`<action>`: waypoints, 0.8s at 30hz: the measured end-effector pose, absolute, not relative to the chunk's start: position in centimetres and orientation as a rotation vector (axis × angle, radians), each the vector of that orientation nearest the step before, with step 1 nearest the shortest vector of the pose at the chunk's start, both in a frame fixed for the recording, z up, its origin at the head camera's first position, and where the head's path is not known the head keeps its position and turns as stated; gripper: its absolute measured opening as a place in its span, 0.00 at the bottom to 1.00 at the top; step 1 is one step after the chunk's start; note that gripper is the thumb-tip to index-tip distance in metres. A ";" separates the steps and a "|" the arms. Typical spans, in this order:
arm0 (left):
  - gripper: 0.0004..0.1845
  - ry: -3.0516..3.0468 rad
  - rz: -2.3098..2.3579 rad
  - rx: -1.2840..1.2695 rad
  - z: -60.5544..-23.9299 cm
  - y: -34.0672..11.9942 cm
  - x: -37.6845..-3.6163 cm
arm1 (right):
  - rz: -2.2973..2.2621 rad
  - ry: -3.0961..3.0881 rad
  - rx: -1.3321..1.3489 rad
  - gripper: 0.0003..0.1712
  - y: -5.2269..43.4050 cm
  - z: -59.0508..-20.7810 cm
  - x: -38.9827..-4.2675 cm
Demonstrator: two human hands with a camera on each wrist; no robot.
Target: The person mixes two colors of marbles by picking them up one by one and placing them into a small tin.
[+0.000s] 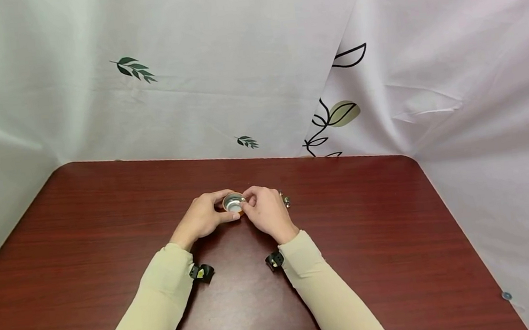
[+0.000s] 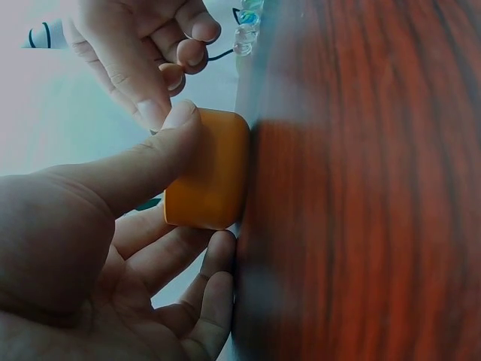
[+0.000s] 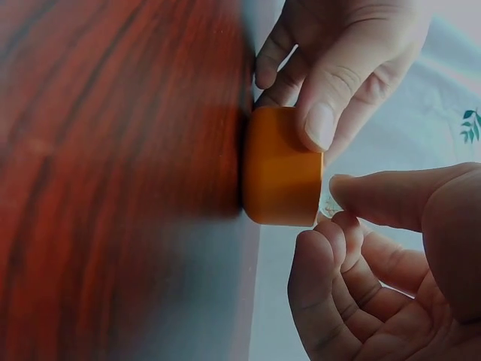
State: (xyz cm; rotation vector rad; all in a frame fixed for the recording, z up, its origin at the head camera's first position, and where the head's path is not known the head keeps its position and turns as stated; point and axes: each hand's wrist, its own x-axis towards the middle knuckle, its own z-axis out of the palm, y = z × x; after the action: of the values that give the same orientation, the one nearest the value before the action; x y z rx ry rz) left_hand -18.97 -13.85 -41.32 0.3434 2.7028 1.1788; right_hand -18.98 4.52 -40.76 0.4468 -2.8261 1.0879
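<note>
A small round orange cup (image 1: 225, 205) with a silvery inside stands upright on the table; its orange side (image 2: 218, 169) fills the middle of the left wrist view. My left hand (image 1: 202, 214) grips it from the left, thumb on the near side and fingers on the far side. At the cup's right rim, my right hand (image 1: 266, 210) pinches a small clear glassy piece (image 3: 328, 205), apparently a marble, mostly hidden by the fingertips. Just beyond the right hand, several glass marbles (image 1: 287, 202) with coloured insides lie on the table.
The dark red wood-grain table (image 1: 374, 239) spreads around both arms. White cloth (image 1: 216, 73) with leaf prints hangs along its back and sides. A black wrist camera (image 1: 202, 272) sits on the left sleeve, another camera (image 1: 274, 260) on the right sleeve.
</note>
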 end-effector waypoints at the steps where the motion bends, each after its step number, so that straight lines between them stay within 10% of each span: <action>1: 0.27 2.703 1.179 0.346 -41.3 -13.9 -19.0 | 1.089 -2.831 0.447 0.06 4.5 -40.8 -19.0; 24: 0.28 2.699 1.181 0.343 -41.3 -13.8 -18.9 | 1.101 -2.832 0.434 0.06 4.5 -40.9 -18.9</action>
State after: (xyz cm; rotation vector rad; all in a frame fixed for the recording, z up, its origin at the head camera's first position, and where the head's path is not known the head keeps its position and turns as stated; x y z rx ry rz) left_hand -18.86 -13.83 -41.29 0.3433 2.6988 1.1808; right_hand -18.87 4.49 -40.92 0.4344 -2.8320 1.1007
